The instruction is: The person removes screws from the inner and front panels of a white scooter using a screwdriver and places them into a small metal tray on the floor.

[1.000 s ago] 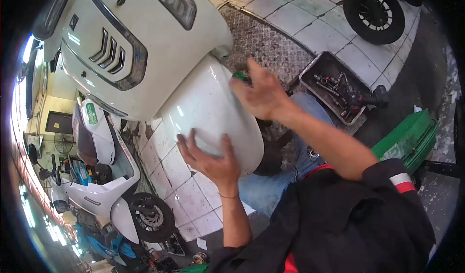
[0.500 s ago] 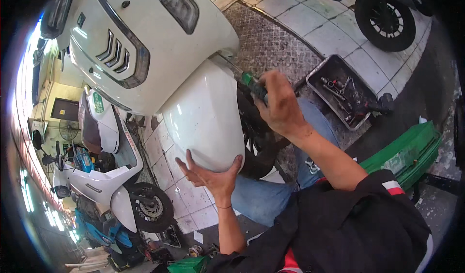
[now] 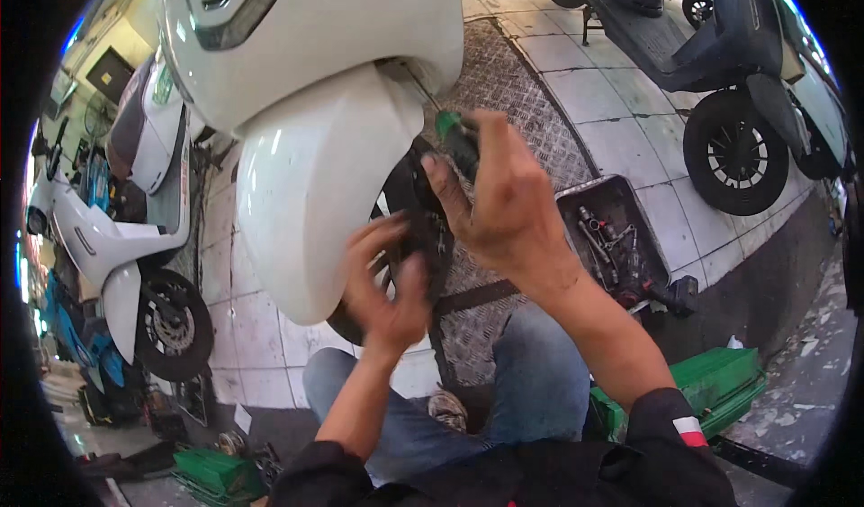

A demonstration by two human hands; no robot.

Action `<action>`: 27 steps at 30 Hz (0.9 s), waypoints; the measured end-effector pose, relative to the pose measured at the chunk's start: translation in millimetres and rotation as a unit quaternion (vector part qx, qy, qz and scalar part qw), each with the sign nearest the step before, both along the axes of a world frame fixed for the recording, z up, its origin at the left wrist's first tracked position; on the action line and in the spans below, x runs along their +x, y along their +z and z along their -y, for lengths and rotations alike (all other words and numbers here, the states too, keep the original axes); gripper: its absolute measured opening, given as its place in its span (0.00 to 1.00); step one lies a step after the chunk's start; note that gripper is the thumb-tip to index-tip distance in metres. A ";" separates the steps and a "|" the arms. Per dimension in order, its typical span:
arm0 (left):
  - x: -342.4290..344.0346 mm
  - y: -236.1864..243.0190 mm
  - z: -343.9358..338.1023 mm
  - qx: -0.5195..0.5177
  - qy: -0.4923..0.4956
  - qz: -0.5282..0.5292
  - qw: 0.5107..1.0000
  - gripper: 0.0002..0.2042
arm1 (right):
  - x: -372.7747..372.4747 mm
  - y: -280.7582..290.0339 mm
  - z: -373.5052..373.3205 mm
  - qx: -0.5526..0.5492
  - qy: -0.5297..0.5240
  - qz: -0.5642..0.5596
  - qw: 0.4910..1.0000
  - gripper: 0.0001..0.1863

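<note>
My right hand (image 3: pixel 513 201) has its thumb and fingers around the green and black handle of a screwdriver (image 3: pixel 461 147). The thin shaft runs up into the gap between the white front fender (image 3: pixel 315 174) and the scooter's white body panel (image 3: pixel 315 39). My left hand (image 3: pixel 387 282) is blurred, with thumb and fingers apart and nothing visible in them. It hovers by the fender's lower right edge, in front of the black front wheel (image 3: pixel 421 237). The screwdriver's tip is hidden in the gap.
A tray of metal tools (image 3: pixel 576 201) lies right of my right forearm, with a power tool (image 3: pixel 673 296) at its corner. A green toolbox (image 3: pixel 711 385) stands near my right side. Other scooters stand left and right, including a dark one (image 3: pixel 688 53).
My left hand has come off the fender's lower end and moved to its right side. The view has turned, and my right hand stays at the screwdriver handle.
</note>
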State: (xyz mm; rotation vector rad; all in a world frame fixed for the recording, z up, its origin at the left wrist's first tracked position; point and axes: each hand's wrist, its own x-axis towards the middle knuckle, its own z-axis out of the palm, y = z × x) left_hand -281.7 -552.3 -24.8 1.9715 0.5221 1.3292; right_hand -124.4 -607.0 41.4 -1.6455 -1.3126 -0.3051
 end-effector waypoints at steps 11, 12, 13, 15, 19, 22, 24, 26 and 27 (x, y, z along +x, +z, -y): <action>198.4 -67.7 -116.7 -0.380 -0.272 0.244 0.850 0.10 | 40.7 -15.7 -12.2 -0.160 -0.060 0.073 0.983 0.13; 196.4 -61.1 -130.6 -0.370 -0.282 0.248 0.850 0.11 | 38.9 -22.1 -19.4 -0.126 -0.006 0.057 0.990 0.15; 194.6 -55.1 -141.8 -0.364 -0.291 0.250 0.849 0.12 | 36.7 -32.3 -24.7 -0.096 0.046 0.034 0.994 0.16; 200.6 -45.5 -139.5 -0.501 -0.273 0.312 0.760 0.13 | 36.9 -51.9 -29.9 -0.094 0.034 0.004 0.995 0.21; 209.4 -34.4 -135.5 -0.575 -0.223 0.372 0.694 0.16 | 47.4 -66.6 -17.9 -0.040 -0.034 -0.167 0.985 0.36; 227.1 -39.4 -120.9 -0.572 -0.171 0.364 0.715 0.13 | 72.5 -94.6 -13.4 0.031 -0.167 -0.072 0.983 0.44; 225.1 -34.8 -97.7 -0.597 -0.197 0.424 0.652 0.12 | 80.4 -94.5 2.8 0.007 -0.189 -0.011 0.982 0.40; 216.1 -40.5 -88.7 -0.599 -0.207 0.435 0.639 0.16 | 74.2 -79.6 12.3 -0.123 0.035 -0.341 0.931 0.34; 218.6 -37.5 -83.3 -0.598 -0.256 0.432 0.625 0.17 | 74.5 -85.4 15.7 -0.056 0.061 -0.377 0.923 0.25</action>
